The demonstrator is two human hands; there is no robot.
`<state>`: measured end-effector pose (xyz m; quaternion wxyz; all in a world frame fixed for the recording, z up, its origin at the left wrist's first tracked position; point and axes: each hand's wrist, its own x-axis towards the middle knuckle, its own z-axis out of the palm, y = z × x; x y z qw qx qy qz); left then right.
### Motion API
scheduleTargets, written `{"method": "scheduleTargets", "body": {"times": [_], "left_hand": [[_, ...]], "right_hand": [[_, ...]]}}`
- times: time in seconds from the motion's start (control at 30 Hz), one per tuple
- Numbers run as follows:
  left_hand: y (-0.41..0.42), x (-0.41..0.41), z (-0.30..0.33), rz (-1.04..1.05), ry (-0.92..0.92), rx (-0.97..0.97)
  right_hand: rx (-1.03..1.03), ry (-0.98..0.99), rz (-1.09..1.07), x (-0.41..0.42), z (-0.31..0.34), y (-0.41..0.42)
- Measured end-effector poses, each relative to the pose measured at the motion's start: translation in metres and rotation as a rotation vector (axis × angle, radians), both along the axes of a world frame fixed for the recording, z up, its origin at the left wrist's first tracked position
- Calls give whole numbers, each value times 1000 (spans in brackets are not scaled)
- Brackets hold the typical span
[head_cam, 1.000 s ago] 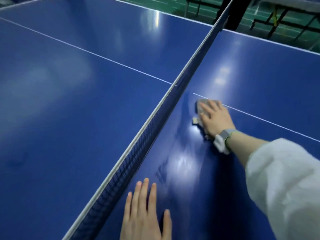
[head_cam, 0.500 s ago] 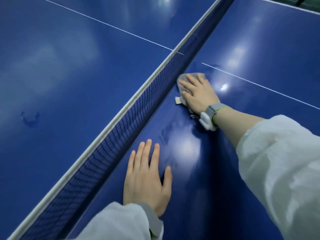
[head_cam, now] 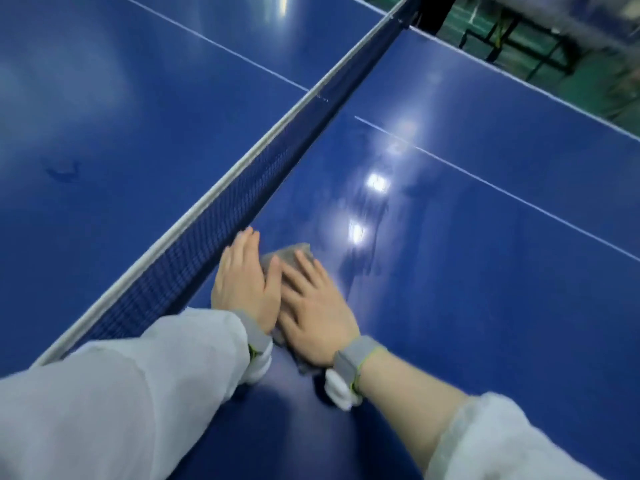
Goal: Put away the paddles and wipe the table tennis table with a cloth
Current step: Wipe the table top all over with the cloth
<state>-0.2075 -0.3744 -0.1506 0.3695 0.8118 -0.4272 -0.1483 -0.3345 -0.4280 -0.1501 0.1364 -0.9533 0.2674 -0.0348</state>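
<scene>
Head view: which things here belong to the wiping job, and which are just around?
Job:
- grey cloth under the right hand
- left hand, flat beside it
- blue table

Just there:
- net
- dark smudge across the net
- metal frames beyond the table

Both hands lie flat beside the net (head_cam: 221,216): left hand (head_cam: 244,284) nearest it, fingers straight; right hand (head_cam: 313,311) touching it, fingers spread.

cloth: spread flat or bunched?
Bunched. The cloth shows as a crumpled grey wad under the right hand, its fingers flat on it; most is hidden.
</scene>
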Motion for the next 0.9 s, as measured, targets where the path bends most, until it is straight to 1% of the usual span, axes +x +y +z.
{"method": "scheduleTargets", "body": {"times": [0.07, 0.13, 0.23, 0.3, 0.5, 0.63, 0.77, 0.9], "left_hand": [[16, 1, -3, -57, -30, 62], [18, 1, -9, -104, -69, 94], [16, 0, -14, -115, -199, 123], [13, 1, -19, -126, -249, 150], [12, 2, -19, -129, -276, 232], [13, 2, -16, -131, -300, 265], [15, 0, -15, -136, -311, 277], [11, 0, -14, -152, -326, 286]], "right_hand": [[3, 7, 29, -5, -2, 15], [32, 5, 60, -8, -5, 8], [33, -5, 78, -5, -8, -26], [3, -18, 54, 0, -14, -62], [-5, 9, -43, 11, -13, -171], [8, 47, -159, 14, -15, -228], [-29, 31, -226, 14, -16, -247], [-85, 97, -281, 12, -17, -235]]}}
